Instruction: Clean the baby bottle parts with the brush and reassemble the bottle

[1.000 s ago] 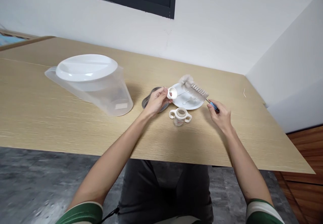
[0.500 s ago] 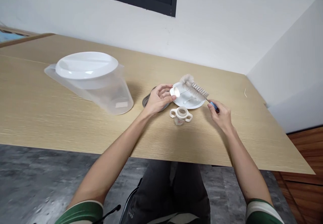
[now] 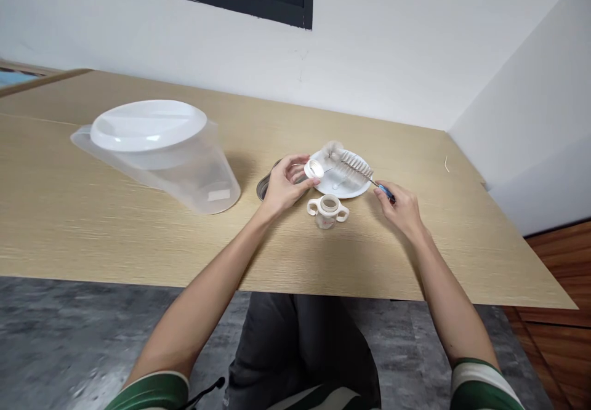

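Observation:
My left hand (image 3: 287,183) is closed on a small white bottle cap (image 3: 314,168), its hollow side turned toward the right. In my right hand (image 3: 399,205) is the blue handle of a bottle brush (image 3: 355,165). The brush's pale bristles point left, over a white plate (image 3: 344,193), apart from the cap. A small baby bottle (image 3: 327,214) with two side handles stands upright and uncapped on the table, between my hands and nearer to me. Under my left hand lies a grey metal tray (image 3: 262,188), mostly hidden.
To the left a large translucent pitcher (image 3: 184,179) with a white lid stands on the wooden table (image 3: 115,231). A small pale bent strip (image 3: 446,164) lies far right. Behind the table rises a white wall (image 3: 378,47) with a dark window frame (image 3: 295,7).
The brush head has dipped and tilted flatter over the plate. My hands still hold the cap and the brush. The whole view has shifted slightly.

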Tool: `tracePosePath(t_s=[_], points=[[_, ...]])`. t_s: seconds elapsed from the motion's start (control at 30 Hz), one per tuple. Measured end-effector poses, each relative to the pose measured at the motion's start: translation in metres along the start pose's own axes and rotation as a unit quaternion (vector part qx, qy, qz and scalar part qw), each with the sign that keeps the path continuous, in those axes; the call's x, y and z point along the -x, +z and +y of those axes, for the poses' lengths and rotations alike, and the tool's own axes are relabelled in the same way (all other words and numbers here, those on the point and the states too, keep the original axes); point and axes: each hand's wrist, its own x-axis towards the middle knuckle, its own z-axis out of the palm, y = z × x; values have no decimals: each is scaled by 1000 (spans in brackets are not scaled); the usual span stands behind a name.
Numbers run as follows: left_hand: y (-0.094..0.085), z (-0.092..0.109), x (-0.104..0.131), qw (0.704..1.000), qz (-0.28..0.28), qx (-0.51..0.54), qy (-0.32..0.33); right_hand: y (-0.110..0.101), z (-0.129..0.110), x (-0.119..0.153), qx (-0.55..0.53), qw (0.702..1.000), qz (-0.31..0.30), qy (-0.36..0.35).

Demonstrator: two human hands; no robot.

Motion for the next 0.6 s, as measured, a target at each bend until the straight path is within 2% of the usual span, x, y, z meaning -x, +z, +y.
tracePosePath(t_s=[0.13, 0.23, 0.37, 0.47, 0.6], points=[[-2, -3, 1, 999, -6, -42, 21, 0, -2, 1, -18, 999, -11, -32], [-3, -6, 2, 996, -8, -77, 40, 0, 0, 1, -4, 999, -28, -20], [-3, -6, 2, 994, -5, -94, 47, -1, 4, 0, 15, 1000, -4, 14], [-3, -4, 2, 994, -5, -98, 42, -1, 3, 0, -2, 1000, 9, 8], [-3, -2, 3, 993, -9, -108, 43, 0, 0, 1, -21, 999, -31, -20]])
